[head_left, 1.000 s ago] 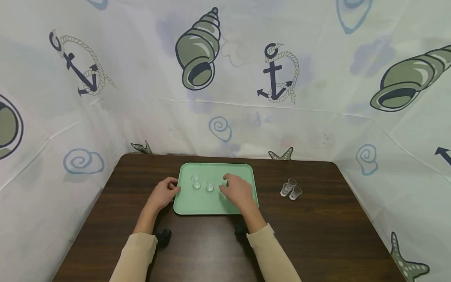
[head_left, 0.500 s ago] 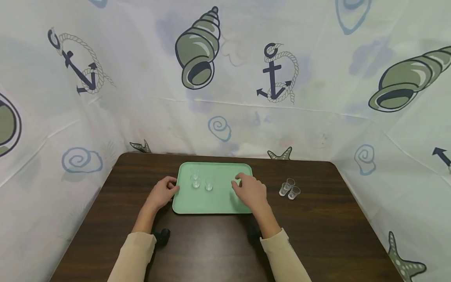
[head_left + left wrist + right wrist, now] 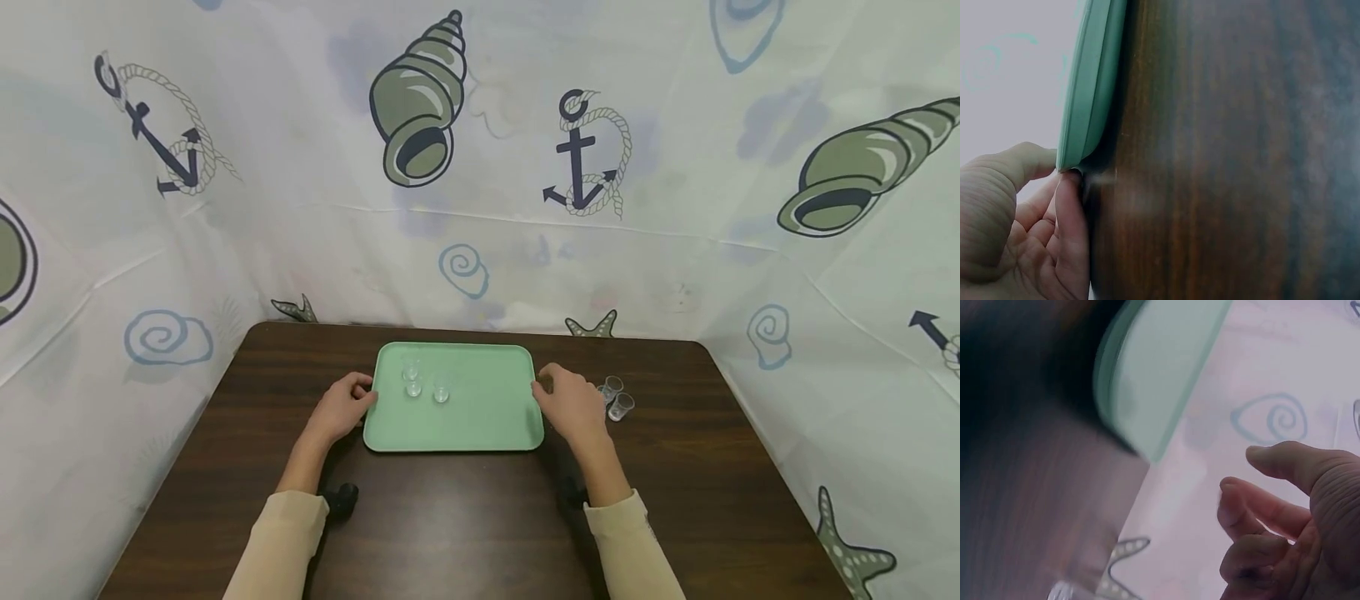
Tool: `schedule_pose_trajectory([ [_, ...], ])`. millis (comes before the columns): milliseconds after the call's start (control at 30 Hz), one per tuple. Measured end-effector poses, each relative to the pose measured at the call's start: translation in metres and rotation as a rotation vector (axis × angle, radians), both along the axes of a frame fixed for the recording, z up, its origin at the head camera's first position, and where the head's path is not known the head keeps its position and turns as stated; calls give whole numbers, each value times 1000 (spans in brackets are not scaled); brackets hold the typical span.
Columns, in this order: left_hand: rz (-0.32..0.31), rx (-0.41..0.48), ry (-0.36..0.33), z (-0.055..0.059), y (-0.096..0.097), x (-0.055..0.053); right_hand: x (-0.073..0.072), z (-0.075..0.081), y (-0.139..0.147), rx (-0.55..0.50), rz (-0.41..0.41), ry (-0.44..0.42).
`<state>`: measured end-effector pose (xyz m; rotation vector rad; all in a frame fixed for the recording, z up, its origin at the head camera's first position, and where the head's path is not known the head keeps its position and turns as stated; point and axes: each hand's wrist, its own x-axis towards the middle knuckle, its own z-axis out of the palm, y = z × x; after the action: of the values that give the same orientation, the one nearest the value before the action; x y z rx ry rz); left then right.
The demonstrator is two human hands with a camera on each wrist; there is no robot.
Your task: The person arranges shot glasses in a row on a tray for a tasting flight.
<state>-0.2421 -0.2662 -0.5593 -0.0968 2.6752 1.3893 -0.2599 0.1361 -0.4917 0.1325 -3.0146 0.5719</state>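
Note:
A mint-green tray point(image 3: 480, 425) lies on the dark wooden table. Three small clear shot glasses point(image 3: 441, 394) stand toward its left side. My left hand point(image 3: 339, 410) pinches the tray's left rim; in the left wrist view the thumb is above the edge point(image 3: 1091, 94) and the fingers below it. Just past the tray's right rim, my right hand point(image 3: 576, 407) is bent with a gap between thumb and fingers, holding nothing. The right wrist view shows that hand point(image 3: 1285, 519) apart from the tray corner point(image 3: 1154, 381).
More small clear shot glasses point(image 3: 621, 407) stand on the table right beside my right hand, which partly covers one. A patterned cloth point(image 3: 510, 167) with shells and anchors hangs behind the table point(image 3: 450, 517) and at both sides.
My right hand has moved right, from over the tray to beyond its right rim, near the shot glasses on the table. The left hand has stayed at the left rim.

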Motion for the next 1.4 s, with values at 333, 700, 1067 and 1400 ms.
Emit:
schedule_pose_trajectory([
  [333, 17, -73, 4, -1, 2, 0, 2, 5, 45, 32, -100, -23],
  [700, 71, -142, 2, 3, 7, 0, 0, 2, 65, 49, -115, -57],
  [1067, 61, -97, -1, -2, 4, 0, -1, -3, 76, 82, -131, -109],
  [1400, 60, -76, 4, 4, 6, 4, 0, 0, 81, 69, -119, -124],
])
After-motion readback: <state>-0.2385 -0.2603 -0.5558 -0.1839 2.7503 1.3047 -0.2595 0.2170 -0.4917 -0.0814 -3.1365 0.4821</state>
